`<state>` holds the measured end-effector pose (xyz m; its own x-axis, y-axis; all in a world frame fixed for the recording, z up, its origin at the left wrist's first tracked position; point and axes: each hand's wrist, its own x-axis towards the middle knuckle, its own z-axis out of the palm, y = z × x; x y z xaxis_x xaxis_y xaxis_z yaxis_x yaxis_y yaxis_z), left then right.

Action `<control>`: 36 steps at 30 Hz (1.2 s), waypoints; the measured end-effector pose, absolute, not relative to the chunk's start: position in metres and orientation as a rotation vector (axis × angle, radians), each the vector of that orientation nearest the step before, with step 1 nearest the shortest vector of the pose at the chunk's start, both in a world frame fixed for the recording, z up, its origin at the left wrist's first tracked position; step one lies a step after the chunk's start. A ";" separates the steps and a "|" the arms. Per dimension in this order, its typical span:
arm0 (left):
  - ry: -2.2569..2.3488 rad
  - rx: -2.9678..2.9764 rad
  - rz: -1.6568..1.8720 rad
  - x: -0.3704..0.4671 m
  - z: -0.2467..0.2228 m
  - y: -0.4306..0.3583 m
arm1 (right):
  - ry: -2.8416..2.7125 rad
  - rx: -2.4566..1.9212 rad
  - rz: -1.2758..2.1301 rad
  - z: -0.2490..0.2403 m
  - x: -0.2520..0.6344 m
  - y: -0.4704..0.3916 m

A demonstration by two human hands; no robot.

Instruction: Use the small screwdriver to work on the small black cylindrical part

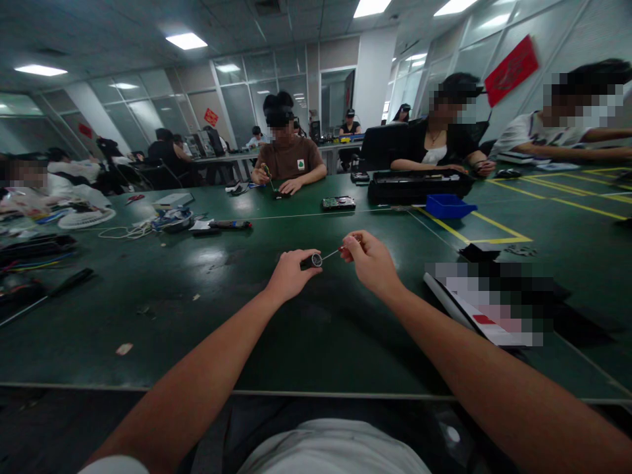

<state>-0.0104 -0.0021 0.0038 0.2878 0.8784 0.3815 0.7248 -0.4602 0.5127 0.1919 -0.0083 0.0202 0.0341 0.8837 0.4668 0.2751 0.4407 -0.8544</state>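
My left hand (pixel 292 273) is closed around a small black cylindrical part (pixel 312 261) with a round, light-rimmed end facing right. In my right hand (pixel 368 260) is a screwdriver (pixel 332 255), its reddish handle mostly covered by my fingers. The thin metal shaft points left, and its tip meets the rim or end of the black part; whether it sits inside cannot be told. Both hands are raised over the green table (pixel 247 342).
Opposite, a person in a brown shirt (pixel 296 158) works with a green-handled tool. A hard drive (pixel 338 203), blue bin (pixel 449 206) and long black case (pixel 419 187) lie ahead. A long screwdriver (pixel 64 284) is at left; a blurred-out white box (pixel 474 309) is at right.
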 end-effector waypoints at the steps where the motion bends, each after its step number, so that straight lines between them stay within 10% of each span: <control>1: 1.474 2.321 0.930 -0.011 0.003 -0.002 | -1.514 -1.084 0.627 0.020 0.192 -0.009; 36: 1.460 2.276 0.938 -0.010 0.001 0.001 | -1.545 -1.149 0.471 0.022 0.193 -0.015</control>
<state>-0.0099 0.0007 0.0012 0.2790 0.8861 0.3701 0.7050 -0.4507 0.5476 0.1926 -0.0148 0.0222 0.0706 0.8502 0.5217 0.4147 0.4506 -0.7905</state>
